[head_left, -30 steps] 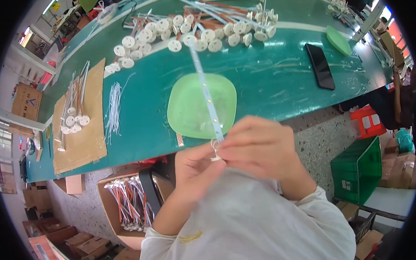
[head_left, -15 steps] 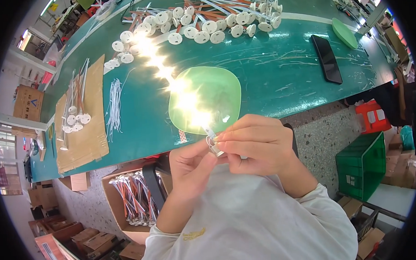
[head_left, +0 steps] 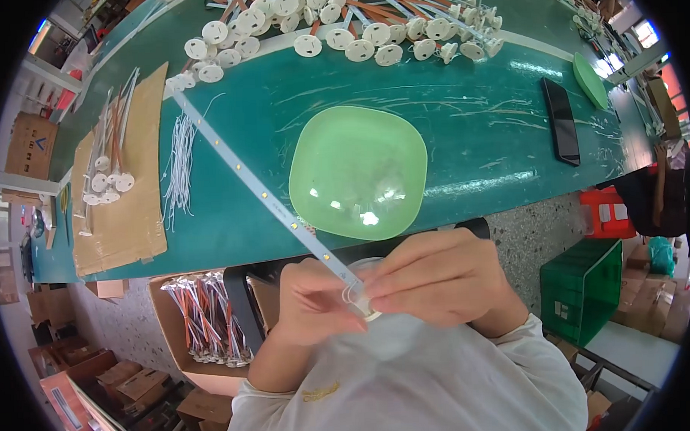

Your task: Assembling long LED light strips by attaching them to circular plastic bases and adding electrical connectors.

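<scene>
My left hand and my right hand meet close to my chest, just below the edge of the green table. Between their fingertips they pinch a small white round cap with thin white wires at it. A long thin white strip with small yellow dots runs from that cap up and to the left, across the table edge. A light green square dish lies on the table just beyond my hands, with a few small clear pieces in it.
Several white round caps with strips are heaped along the table's far side. A cardboard sheet at the left carries more capped strips, white wires beside it. A black phone lies right. A wire-filled box and a green crate stand below.
The long strip has swung from pointing up past the dish toward the left, now lying over the table's left part. Both hands stay together at the cap.
</scene>
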`<action>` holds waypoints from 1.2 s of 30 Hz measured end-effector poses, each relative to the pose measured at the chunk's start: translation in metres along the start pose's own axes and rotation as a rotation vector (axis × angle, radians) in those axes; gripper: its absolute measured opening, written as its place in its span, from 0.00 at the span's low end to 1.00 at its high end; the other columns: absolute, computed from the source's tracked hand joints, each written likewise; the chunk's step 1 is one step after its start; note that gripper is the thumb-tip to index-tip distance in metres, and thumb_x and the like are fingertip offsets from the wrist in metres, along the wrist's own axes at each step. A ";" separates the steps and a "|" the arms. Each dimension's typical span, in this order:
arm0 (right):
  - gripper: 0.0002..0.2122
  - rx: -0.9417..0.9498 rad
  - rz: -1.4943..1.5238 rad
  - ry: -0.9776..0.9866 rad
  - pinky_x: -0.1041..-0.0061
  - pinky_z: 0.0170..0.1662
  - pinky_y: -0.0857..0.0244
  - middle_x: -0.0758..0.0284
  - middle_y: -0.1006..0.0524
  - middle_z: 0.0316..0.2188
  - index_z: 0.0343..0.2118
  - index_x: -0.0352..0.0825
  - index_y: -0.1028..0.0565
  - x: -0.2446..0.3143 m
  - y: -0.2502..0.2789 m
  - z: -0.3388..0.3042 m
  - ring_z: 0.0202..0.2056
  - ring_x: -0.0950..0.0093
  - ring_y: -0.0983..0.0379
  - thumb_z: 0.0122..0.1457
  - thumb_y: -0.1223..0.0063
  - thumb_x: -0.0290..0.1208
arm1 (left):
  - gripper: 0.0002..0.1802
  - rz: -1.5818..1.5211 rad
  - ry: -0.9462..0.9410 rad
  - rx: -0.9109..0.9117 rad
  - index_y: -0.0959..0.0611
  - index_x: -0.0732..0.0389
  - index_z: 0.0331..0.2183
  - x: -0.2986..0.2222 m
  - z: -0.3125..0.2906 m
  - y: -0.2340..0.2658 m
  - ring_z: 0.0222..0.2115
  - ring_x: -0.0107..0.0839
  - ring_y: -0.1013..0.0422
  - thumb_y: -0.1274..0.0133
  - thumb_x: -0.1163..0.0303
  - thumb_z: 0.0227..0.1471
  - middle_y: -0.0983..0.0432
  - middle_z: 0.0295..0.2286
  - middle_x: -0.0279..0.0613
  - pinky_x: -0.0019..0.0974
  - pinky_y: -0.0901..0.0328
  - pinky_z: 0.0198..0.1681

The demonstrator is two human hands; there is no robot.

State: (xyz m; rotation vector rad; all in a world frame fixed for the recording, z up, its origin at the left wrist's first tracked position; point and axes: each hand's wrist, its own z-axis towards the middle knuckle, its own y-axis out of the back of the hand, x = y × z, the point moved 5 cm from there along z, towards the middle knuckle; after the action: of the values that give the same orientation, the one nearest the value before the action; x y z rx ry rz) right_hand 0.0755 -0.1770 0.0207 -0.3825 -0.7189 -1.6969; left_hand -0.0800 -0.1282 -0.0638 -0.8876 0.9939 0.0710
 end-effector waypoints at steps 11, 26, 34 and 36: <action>0.09 0.446 -0.439 -0.439 0.69 0.34 0.29 0.63 0.21 0.31 0.31 0.33 0.20 -0.062 0.020 0.031 0.32 0.62 0.24 0.43 0.37 0.22 | 0.32 0.188 -0.410 -0.115 0.30 0.66 0.53 -0.057 0.015 0.048 0.43 0.42 0.28 0.37 0.64 0.49 0.27 0.47 0.50 0.40 0.34 0.40; 0.05 0.694 -0.418 -0.463 0.70 0.30 0.32 0.67 0.24 0.23 0.28 0.35 0.22 -0.081 0.008 0.033 0.27 0.64 0.26 0.46 0.40 0.24 | 0.26 0.285 -0.364 -0.219 0.27 0.74 0.49 -0.051 0.037 0.067 0.42 0.45 0.25 0.40 0.77 0.48 0.27 0.44 0.61 0.45 0.25 0.40; 0.01 0.493 -0.425 -0.567 0.76 0.27 0.33 0.64 0.22 0.21 0.28 0.33 0.23 -0.075 0.028 0.036 0.23 0.66 0.23 0.51 0.44 0.21 | 0.25 0.356 -0.337 -0.183 0.27 0.74 0.48 -0.049 0.038 0.060 0.38 0.41 0.23 0.40 0.79 0.48 0.25 0.43 0.60 0.41 0.27 0.41; 0.02 0.432 -0.402 -0.573 0.77 0.27 0.33 0.64 0.22 0.22 0.29 0.32 0.24 -0.076 0.031 0.032 0.24 0.68 0.22 0.53 0.44 0.21 | 0.24 0.358 -0.322 -0.194 0.27 0.73 0.48 -0.050 0.038 0.061 0.37 0.41 0.23 0.40 0.79 0.48 0.25 0.44 0.60 0.40 0.27 0.41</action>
State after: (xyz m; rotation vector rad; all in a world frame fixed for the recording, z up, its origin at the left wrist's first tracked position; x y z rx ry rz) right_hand 0.1203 -0.1026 0.0074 -0.4398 -1.6403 -1.7452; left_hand -0.1081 -0.0461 -0.0549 -0.8320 0.8409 0.6045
